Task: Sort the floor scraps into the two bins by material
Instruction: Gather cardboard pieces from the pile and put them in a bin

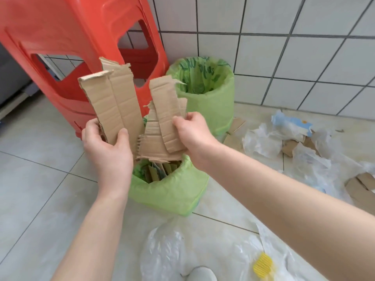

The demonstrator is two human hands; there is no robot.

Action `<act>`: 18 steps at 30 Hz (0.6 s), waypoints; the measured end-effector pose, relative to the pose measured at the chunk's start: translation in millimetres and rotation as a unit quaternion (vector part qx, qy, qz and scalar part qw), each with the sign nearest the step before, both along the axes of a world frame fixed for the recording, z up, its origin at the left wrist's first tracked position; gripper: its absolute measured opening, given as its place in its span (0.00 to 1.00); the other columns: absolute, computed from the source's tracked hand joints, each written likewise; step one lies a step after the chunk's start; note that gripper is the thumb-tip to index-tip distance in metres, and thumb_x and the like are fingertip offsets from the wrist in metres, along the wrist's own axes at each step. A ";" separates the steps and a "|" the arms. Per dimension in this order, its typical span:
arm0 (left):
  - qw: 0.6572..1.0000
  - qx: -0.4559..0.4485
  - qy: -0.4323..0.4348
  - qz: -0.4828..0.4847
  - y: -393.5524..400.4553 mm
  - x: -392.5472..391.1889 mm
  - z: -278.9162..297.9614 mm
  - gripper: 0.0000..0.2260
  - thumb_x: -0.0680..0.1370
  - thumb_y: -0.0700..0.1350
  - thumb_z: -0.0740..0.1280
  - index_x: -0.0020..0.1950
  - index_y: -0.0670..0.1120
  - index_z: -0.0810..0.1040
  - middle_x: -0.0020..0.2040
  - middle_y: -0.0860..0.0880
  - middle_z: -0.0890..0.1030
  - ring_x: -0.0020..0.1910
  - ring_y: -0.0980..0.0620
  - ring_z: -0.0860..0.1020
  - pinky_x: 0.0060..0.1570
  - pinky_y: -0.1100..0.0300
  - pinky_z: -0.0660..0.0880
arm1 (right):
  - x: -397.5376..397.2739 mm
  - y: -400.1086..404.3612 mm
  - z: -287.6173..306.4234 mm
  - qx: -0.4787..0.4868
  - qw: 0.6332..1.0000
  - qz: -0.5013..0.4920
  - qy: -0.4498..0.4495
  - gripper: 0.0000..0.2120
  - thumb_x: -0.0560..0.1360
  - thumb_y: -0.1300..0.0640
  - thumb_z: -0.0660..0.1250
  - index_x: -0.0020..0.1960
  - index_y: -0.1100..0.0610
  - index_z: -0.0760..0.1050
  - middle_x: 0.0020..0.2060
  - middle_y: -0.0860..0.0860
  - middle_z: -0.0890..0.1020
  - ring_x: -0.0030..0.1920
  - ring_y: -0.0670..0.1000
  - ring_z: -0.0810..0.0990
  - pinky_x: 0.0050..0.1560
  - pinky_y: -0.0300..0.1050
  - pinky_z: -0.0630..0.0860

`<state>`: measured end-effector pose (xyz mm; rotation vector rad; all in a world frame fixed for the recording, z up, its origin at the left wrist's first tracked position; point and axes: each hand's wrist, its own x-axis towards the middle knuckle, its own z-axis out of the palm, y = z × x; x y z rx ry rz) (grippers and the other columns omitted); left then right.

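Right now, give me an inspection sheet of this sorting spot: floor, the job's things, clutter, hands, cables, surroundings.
Surface: pale tiled floor.
Job's things: near bin, green-lined, holds cardboard; far bin, green-lined, contents not visible. Cardboard strips held over the near bin. Cardboard pieces and clear plastic lie mixed on the floor at right; plastic bag in the foreground.
Clutter: yellow ridged item on the plastic; blue-white wrapper.
Hands: left hand and right hand each grip cardboard.
Cables: nothing seen.
Surroundings: red stool, white tiled wall.
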<state>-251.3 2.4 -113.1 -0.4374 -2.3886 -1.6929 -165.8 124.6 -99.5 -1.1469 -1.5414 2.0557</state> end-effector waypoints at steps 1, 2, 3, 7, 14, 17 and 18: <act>1.000 -0.019 0.004 -0.002 0.1 -1.8 -6.4 0.10 0.69 0.45 0.66 0.50 0.51 0.73 0.52 0.42 0.79 0.49 0.44 0.78 0.51 0.45 0.75 | -5.1 -5.5 -4.5 0.037 0.999 0.022 -0.014 0.13 0.78 0.56 0.60 0.61 0.56 0.65 0.54 0.55 0.79 0.52 0.55 0.80 0.56 0.53 0.78; 0.998 -0.054 0.004 -0.017 0.6 -1.7 -13.2 0.10 0.70 0.44 0.66 0.50 0.50 0.72 0.51 0.42 0.78 0.48 0.43 0.77 0.50 0.46 0.75 | -9.1 -12.1 -8.7 0.066 0.995 0.058 -0.037 0.16 0.78 0.55 0.61 0.63 0.56 0.63 0.55 0.55 0.78 0.53 0.55 0.80 0.56 0.52 0.77; 0.994 -0.101 -0.009 -0.044 1.2 -0.9 -20.9 0.10 0.72 0.43 0.67 0.51 0.50 0.72 0.51 0.43 0.78 0.48 0.44 0.77 0.50 0.49 0.75 | -11.8 -18.0 -13.1 0.078 0.990 0.100 -0.063 0.18 0.77 0.56 0.62 0.65 0.57 0.63 0.56 0.55 0.78 0.54 0.55 0.79 0.57 0.51 0.77; 0.918 -0.344 -0.104 -0.169 -3.3 4.5 -48.9 0.13 0.74 0.46 0.69 0.58 0.49 0.75 0.58 0.47 0.77 0.57 0.46 0.76 0.55 0.52 0.74 | -13.7 -24.8 -26.6 0.059 0.974 0.170 -0.137 0.14 0.76 0.63 0.60 0.61 0.64 0.71 0.47 0.57 0.76 0.48 0.56 0.76 0.43 0.45 0.74; 0.917 -0.349 -0.093 -0.168 -6.4 8.0 -36.5 0.11 0.76 0.45 0.66 0.58 0.49 0.79 0.55 0.50 0.80 0.53 0.50 0.77 0.50 0.57 0.73 | -6.7 -6.5 -32.4 0.042 0.981 0.125 -0.142 0.16 0.75 0.64 0.59 0.62 0.65 0.71 0.55 0.61 0.79 0.55 0.60 0.79 0.57 0.56 0.77; 0.943 -0.286 -0.063 -0.161 -1.6 18.9 -24.4 0.09 0.75 0.42 0.65 0.54 0.50 0.79 0.50 0.54 0.81 0.47 0.56 0.78 0.46 0.60 0.70 | 5.9 5.1 -28.9 0.025 0.985 0.132 -0.106 0.15 0.76 0.64 0.61 0.62 0.62 0.71 0.58 0.61 0.79 0.57 0.57 0.80 0.59 0.53 0.78; 0.947 -0.267 -0.055 -0.167 0.7 23.7 -21.3 0.08 0.75 0.42 0.65 0.53 0.51 0.78 0.48 0.56 0.81 0.44 0.59 0.78 0.44 0.61 0.69 | 12.1 9.1 -28.2 0.024 0.986 0.135 -0.093 0.14 0.77 0.64 0.61 0.62 0.61 0.71 0.57 0.60 0.80 0.55 0.55 0.81 0.57 0.50 0.79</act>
